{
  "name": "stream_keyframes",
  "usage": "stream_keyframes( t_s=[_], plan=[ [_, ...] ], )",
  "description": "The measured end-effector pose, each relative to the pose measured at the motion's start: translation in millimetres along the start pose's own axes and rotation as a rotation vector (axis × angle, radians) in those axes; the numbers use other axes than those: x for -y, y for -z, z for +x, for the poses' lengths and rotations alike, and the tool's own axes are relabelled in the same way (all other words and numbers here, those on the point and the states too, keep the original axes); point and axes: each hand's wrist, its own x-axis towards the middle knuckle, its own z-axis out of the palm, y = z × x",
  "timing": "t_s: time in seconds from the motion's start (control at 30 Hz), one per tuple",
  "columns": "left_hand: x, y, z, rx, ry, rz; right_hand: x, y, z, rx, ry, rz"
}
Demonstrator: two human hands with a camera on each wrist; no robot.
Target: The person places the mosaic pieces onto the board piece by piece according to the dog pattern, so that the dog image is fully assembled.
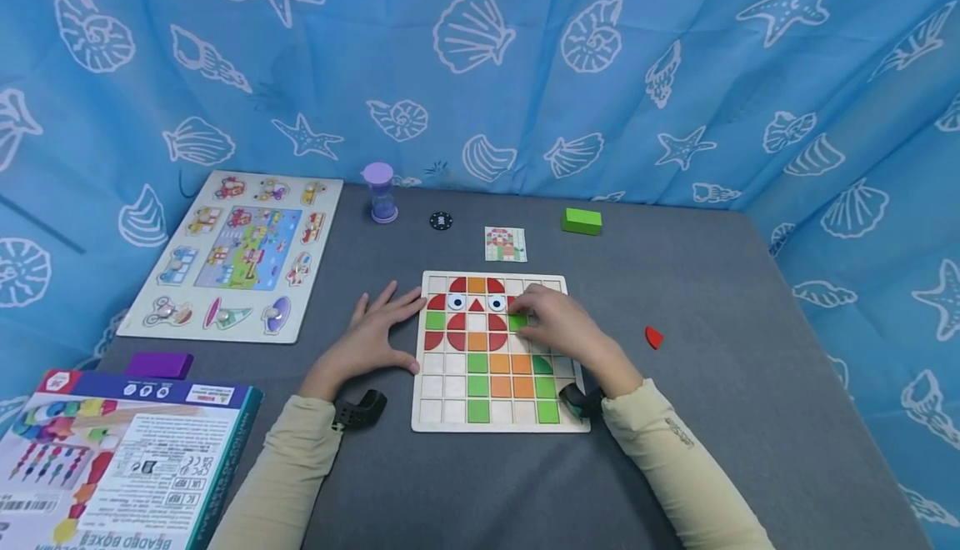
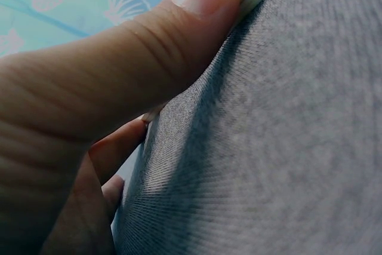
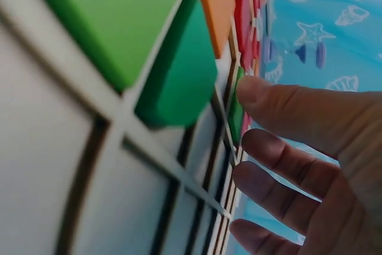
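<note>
A square wooden grid board [image 1: 442,410] lies on the table, partly filled with red, orange and green tiles and two eye tiles. My left hand [image 1: 372,335] rests at its left edge, fingers spread; in the left wrist view the thumb [image 2: 206,4] touches the board's edge. My right hand [image 1: 558,322] reaches over the upper right part of the board. Its fingertips touch around a green square tile [image 1: 517,322] in the grid, beside red pieces. In the right wrist view the thumb [image 3: 256,92] meets that tile's edge, three fingers are spread below, and the index finger is hidden.
A red quarter-round piece [image 1: 654,337] lies to the right. Behind the board are a pattern card [image 1: 506,244], a green block [image 1: 581,221], a black disc [image 1: 441,221] and a sand timer [image 1: 382,193]. A picture puzzle board [image 1: 172,317], purple block [image 1: 159,365] and box [image 1: 142,467] occupy the left.
</note>
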Motion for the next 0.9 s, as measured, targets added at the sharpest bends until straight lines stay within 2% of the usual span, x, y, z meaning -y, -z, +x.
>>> stream_keyframes(
  t_s=[0.17, 0.43, 0.67, 0.9],
  plan=[
    [0.3, -1.0, -0.1, 0.001, -0.001, 0.006, -9, 12, -21, -0.058, -0.078, 0.041],
    [0.2, -0.5, 0.0, -0.003, -0.001, 0.014, -55, 35, -72, -0.157, -0.211, -0.01],
    [0.3, 0.8, -1.4, -0.005, -0.001, 0.009, -96, 34, -104, -0.193, -0.287, -0.03],
    [-0.4, -0.8, 0.0, -0.007, -0.004, 0.014, -111, 33, -118, -0.183, -0.338, -0.006]
  ],
)
